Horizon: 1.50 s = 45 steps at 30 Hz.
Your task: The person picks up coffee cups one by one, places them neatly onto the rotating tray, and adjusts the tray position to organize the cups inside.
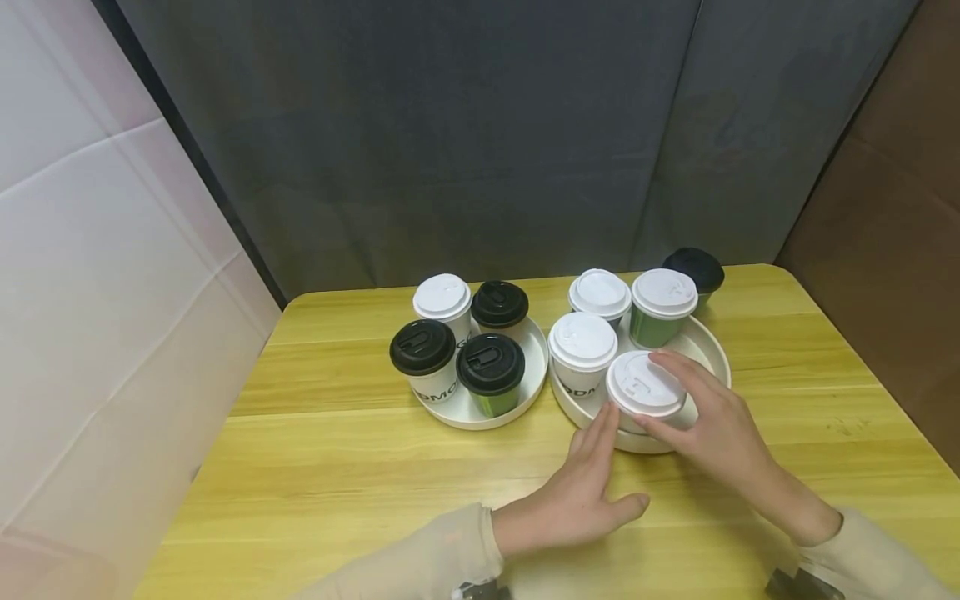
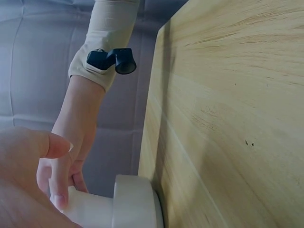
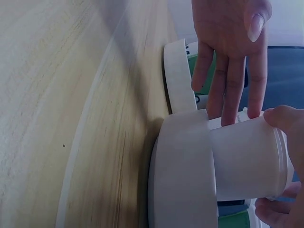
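My right hand grips a white paper cup by its white lid, thumb on the near side and fingers over the far side. That cup stands at the front of the right round tray. In the right wrist view the plain side of the cup rises above the tray wall. My left hand reaches in from the left with straight fingers, their tips right at the cup's side. Its thumb points away, apart from the cup. Beside the cup stands another white-lidded cup with dark lettering.
Farther back on the right tray are a white-lidded cup and a green cup. A black-lidded cup stands behind them. The left tray bears several cups, including a black-lidded green cup. A grey curtain hangs behind the table.
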Motion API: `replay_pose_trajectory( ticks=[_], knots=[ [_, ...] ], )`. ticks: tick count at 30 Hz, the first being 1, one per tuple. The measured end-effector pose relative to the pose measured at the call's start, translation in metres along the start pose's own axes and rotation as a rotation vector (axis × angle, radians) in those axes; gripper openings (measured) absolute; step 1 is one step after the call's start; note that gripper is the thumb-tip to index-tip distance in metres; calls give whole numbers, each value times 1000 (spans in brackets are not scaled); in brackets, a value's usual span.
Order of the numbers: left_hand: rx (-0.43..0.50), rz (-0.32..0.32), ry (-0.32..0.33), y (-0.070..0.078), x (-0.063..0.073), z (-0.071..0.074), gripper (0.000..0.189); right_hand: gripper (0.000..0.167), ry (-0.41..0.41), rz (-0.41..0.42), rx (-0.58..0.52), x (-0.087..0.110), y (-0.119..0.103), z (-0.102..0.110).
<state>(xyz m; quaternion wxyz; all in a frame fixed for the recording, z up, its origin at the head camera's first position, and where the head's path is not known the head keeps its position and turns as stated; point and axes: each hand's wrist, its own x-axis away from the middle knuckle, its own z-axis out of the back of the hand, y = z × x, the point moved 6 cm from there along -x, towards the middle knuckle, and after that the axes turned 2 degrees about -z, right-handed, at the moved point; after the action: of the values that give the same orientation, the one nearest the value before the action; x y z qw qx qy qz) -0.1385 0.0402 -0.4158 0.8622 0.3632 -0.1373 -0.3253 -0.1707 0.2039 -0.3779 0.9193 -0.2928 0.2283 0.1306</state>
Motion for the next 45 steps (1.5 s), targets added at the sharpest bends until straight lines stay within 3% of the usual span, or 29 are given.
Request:
replay_pose_trajectory(
  ticks=[23, 33, 37, 40, 45],
  knots=[
    [-1, -8, 29, -4, 3, 4, 100, 78, 4, 40, 21, 1, -4, -4],
    [-6, -7, 48, -5, 7, 7, 97, 82, 7, 78, 82, 1, -7, -2],
    [-74, -7, 58, -4, 9, 8, 92, 86, -26, 50, 104, 2, -6, -1],
    [-206, -37, 56, 1, 10, 8, 84, 88, -49, 14, 109, 2, -2, 3],
    [-416, -190, 14, 18, 9, 4, 63, 81, -40, -18, 92, 5, 10, 16]
  ],
)
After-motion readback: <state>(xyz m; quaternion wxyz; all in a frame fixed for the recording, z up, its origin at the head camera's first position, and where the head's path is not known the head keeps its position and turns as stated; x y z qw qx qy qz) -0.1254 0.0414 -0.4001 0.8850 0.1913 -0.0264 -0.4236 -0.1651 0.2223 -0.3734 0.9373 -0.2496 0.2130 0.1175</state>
